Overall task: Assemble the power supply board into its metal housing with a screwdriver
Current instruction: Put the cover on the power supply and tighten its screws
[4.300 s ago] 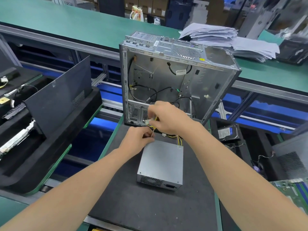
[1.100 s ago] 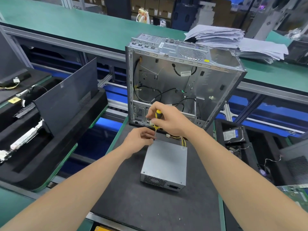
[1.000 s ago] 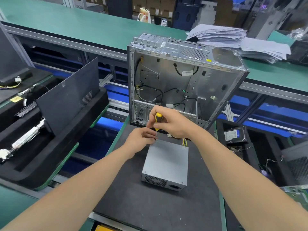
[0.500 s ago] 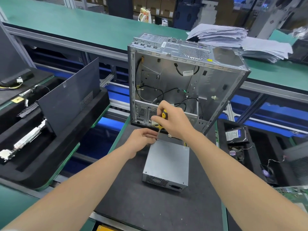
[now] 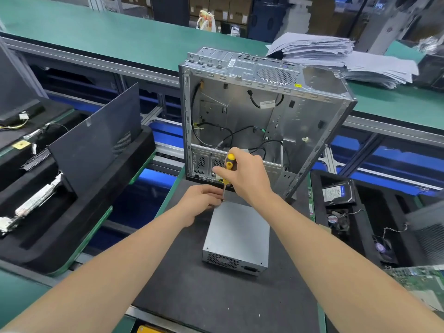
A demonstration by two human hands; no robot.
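A grey metal power supply box (image 5: 239, 233) lies flat on the black mat (image 5: 182, 292), its vented end toward me. My right hand (image 5: 245, 177) grips a yellow-and-black screwdriver (image 5: 228, 169) held upright, its tip at the box's far left corner. My left hand (image 5: 200, 200) sits at that same corner, fingertips pinched around the screwdriver's shaft near the tip. Behind them an open silver computer case (image 5: 262, 121) stands on its end, black cables hanging inside it.
A black side panel (image 5: 96, 143) leans in a black foam tray (image 5: 72, 212) at the left. On the right, another foam tray holds a hard drive (image 5: 336, 192) and a fan (image 5: 337, 219). Stacked papers (image 5: 341, 56) lie on the green belt behind. A green circuit board (image 5: 422, 287) shows at lower right.
My right hand has shifted the screwdriver from a slight tilt to upright over the box's far left corner. The left hand has stayed at the tip. The box has not moved.
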